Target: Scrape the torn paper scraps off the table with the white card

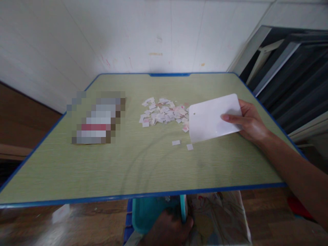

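White rectangular plastic-looking sheet (205,118): right of centre in the frame, tilted, with rounded corners and a small hole near the left edge; overlapping part of the scrap heap in view, contact with anything below unclear.
Handling: probably light, thin and fairly stiff, with a smooth, perhaps slippery face; best taken across the right short end, thumb on top, fingers beneath.
Right hand (249,121): fingers clasping the sheet at exactly that end, thumb flat on the upper face.
Small white and pinkish paper scraps (166,114): heaped mid-frame, left of the sheet, two loose pieces just below; likely feather-light and easily scattered.
Left hand (169,227): bottom centre, dim and blurred; fingers apparently curled over a container wall.
Teal plastic tub (151,212): bottom centre, under that hand, below the tabletop's near edge.
Clear plastic bag (220,218): beside the tub, lower right of centre, scraps showing near the top.
Pale green tabletop with blue edging (97,171): across the middle of the frame.
Pixelated grey-white object with a red band (98,118): left of centre, on the tabletop.
Writing: none legible; pixelation covering any label, pink marks on scraps too small to read.
White panelled wall (133,34): along the top, smudged red and orange.
Dark stacked panels (289,82): upper right.
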A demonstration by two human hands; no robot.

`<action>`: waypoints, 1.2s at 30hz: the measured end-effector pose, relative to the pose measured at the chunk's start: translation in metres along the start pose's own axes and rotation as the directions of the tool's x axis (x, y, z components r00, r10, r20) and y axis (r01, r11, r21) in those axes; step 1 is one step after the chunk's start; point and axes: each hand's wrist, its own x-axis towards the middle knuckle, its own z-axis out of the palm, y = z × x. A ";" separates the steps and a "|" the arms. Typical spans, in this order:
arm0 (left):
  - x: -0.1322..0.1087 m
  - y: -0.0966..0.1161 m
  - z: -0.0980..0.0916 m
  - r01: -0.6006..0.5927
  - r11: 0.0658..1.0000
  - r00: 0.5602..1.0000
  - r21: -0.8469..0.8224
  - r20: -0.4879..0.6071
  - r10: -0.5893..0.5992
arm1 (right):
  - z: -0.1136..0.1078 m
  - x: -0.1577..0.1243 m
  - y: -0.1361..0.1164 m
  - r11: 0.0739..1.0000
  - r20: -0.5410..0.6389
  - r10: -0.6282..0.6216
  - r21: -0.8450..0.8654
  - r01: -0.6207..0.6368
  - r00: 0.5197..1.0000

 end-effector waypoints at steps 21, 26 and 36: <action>0.002 -0.001 -0.007 0.003 1.000 1.000 0.011 -0.006 -0.003 | 0.001 -0.001 -0.003 0.989 -0.040 -0.117 -0.099 0.113 0.992; 0.001 -0.001 -0.005 -0.002 1.000 1.000 0.005 0.006 0.002 | -0.003 -0.002 -0.005 0.985 -0.019 -0.105 -0.142 0.101 0.994; 0.002 0.000 -0.006 0.005 1.000 1.000 -0.002 0.027 -0.005 | -0.006 -0.006 -0.010 0.983 -0.087 -0.175 -0.069 0.169 0.981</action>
